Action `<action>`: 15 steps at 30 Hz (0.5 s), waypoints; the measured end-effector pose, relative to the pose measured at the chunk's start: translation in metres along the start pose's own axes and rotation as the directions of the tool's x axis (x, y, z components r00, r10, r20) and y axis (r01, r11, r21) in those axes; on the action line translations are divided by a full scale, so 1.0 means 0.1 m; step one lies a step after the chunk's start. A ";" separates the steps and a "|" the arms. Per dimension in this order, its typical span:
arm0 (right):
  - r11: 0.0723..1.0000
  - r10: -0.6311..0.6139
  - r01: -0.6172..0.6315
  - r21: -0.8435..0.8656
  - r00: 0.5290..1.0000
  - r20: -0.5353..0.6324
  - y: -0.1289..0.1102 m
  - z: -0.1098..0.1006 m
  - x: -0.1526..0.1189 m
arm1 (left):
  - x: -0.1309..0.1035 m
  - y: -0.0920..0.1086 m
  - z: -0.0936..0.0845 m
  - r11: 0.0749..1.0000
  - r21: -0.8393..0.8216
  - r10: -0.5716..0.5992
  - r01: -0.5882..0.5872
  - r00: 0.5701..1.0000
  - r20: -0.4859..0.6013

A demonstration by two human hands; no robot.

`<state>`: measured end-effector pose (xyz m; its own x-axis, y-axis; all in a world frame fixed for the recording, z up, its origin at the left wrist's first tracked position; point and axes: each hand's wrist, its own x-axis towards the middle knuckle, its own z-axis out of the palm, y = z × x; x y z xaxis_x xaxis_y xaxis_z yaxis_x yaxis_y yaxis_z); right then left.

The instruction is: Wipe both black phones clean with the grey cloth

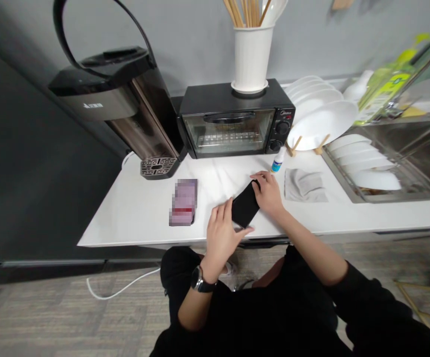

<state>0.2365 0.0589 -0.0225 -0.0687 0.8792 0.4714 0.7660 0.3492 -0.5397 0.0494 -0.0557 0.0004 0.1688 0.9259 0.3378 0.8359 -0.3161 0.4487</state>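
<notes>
Two hands on one black phone [245, 204] right now, and it sits flat near the front edge of the white worktop [140, 208], angled on a diagonal. Our left hand [222, 233], the one with the wristwatch [199, 280], has its fingers clasped over the near lower corner, while our right hand [269, 191] curls its fingers around the far upper end, so both are grasping the same slab. To handle it well, we judge it best to keep it pressed flat, pinch by the edges only and leave the face untouched, steadying with one hand while the other works. Just beside the right hand lies one grey cloth [304, 184], and one small dropper bottle [277, 160] stands touching-close to the toaster oven [233, 121]. Counting on: one oven, one white utensil holder [251, 57] on top of it, one water dispenser [125, 106] to the left, one blurred pinkish card or packet [183, 202] lying apart from the phone. White plates [321, 116] stand in a rack, roughly five, though the stack overlaps too much to be sure, and more lie in the sink [419, 144], about four.
</notes>
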 end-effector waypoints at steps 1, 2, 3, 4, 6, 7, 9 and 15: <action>1.000 0.002 -0.002 0.004 1.000 0.002 0.01 0.02 -0.01 | -0.01 0.00 -0.02 1.000 -0.011 0.010 -0.010 1.000 0.018; 1.000 0.003 -0.003 0.015 1.000 0.011 0.02 0.03 -0.01 | -0.02 -0.01 -0.04 1.000 -0.021 0.017 -0.016 0.999 0.027; 1.000 0.002 -0.003 0.028 1.000 0.019 0.04 0.02 -0.01 | -0.03 -0.01 -0.06 0.999 -0.026 0.021 -0.020 0.999 0.029; 0.999 0.002 -0.003 0.042 1.000 0.027 0.07 0.00 0.00 | -0.04 -0.01 -0.07 0.999 -0.024 0.023 -0.022 0.999 0.024; 0.997 -0.003 0.000 0.072 0.999 0.042 0.16 -0.08 -0.01 | -0.05 -0.04 -0.09 0.999 -0.009 0.032 -0.032 0.999 0.013; 0.996 -0.010 0.005 0.090 0.999 0.054 0.20 -0.14 -0.02 | -0.05 -0.05 -0.10 0.999 0.001 0.050 -0.050 0.999 0.013; 0.991 -0.027 0.014 0.131 0.995 0.094 0.28 -0.24 -0.06 | -0.03 -0.09 -0.13 0.994 0.022 0.103 -0.103 0.994 0.026; 0.977 0.016 -0.050 0.209 0.987 0.160 0.34 -0.34 -0.13 | 0.11 -0.11 -0.23 0.974 0.126 0.173 -0.191 0.975 0.136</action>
<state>0.2853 0.0484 -0.0228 -0.1573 0.9253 0.3451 0.6181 0.3648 -0.6964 0.0302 -0.0468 0.0181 0.3807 0.8765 0.2946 0.8472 -0.4583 0.2687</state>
